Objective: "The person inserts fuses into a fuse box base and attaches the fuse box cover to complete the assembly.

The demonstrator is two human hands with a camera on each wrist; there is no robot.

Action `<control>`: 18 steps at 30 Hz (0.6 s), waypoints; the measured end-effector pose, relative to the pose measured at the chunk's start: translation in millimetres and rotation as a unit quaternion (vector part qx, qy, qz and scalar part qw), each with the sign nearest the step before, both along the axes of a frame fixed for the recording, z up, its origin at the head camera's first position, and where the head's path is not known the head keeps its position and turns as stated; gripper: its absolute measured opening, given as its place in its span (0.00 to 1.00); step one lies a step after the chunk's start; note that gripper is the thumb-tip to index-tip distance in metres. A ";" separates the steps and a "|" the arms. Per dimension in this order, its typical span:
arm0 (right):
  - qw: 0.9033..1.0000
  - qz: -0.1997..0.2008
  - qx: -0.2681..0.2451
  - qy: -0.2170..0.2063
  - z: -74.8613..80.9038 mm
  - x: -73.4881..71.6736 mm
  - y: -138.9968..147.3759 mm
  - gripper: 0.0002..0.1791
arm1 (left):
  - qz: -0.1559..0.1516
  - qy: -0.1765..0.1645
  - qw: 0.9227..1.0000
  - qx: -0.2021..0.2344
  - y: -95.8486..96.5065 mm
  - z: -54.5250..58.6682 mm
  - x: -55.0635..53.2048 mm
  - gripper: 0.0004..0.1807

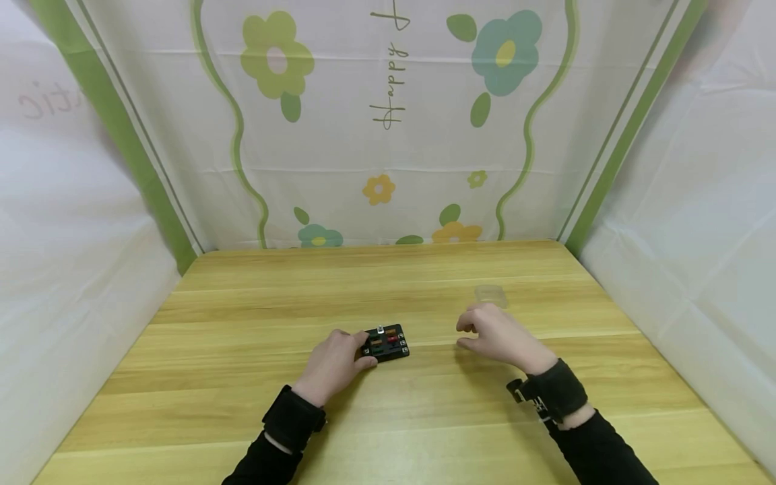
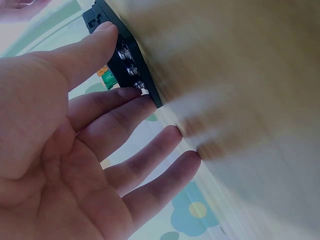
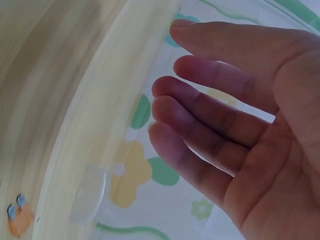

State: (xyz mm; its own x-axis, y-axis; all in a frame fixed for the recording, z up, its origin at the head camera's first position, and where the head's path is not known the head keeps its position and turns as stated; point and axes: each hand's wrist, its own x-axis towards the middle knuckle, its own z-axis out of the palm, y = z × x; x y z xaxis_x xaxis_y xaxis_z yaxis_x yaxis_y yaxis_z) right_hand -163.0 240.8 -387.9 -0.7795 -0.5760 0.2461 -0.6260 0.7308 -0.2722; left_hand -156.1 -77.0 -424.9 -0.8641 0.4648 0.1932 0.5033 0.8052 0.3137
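A small black fuse block (image 1: 397, 349) lies on the table, with coloured blade fuses (image 1: 392, 339) and metal screw terminals along its sides. My left hand (image 1: 333, 362) grips it by its left end, thumb on the near edge and fingertips at the far one. In the left wrist view the block (image 2: 131, 62) shows between thumb and first fingers, while the other two fingers touch the table. My right hand (image 1: 501, 337) hovers to the right of the block with fingers loosely bent and nothing in them. A clear plastic cover (image 1: 492, 295) lies just beyond it.
The wooden table (image 1: 242, 296) ends at a white hanging cloth (image 1: 339, 135) printed with flowers. More white cloth (image 1: 697, 202) hangs at both sides. A small orange shape (image 3: 21, 224) with two bluish dots appears at the lower left of the right wrist view.
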 end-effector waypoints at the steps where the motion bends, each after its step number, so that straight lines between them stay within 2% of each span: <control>1: 1.000 -0.002 0.000 0.001 -0.4 -0.1 2.3 0.06 | 0.000 0.000 1.000 0.001 -0.1 -0.1 -0.1 0.24; 18: 0.999 -0.042 -0.011 -0.011 -2.2 3.3 31.5 0.05 | 0.000 -0.006 1.000 0.000 -0.3 0.0 -0.2 0.25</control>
State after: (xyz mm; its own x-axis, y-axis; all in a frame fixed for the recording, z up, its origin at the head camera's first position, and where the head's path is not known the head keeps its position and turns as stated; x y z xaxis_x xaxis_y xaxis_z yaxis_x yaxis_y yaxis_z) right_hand -159.7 272.3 -390.1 -0.8309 -0.5021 0.2399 -0.5554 0.7746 -0.3024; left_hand -156.3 -77.4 -424.9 -0.8662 0.4650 0.1829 0.4997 0.8048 0.3204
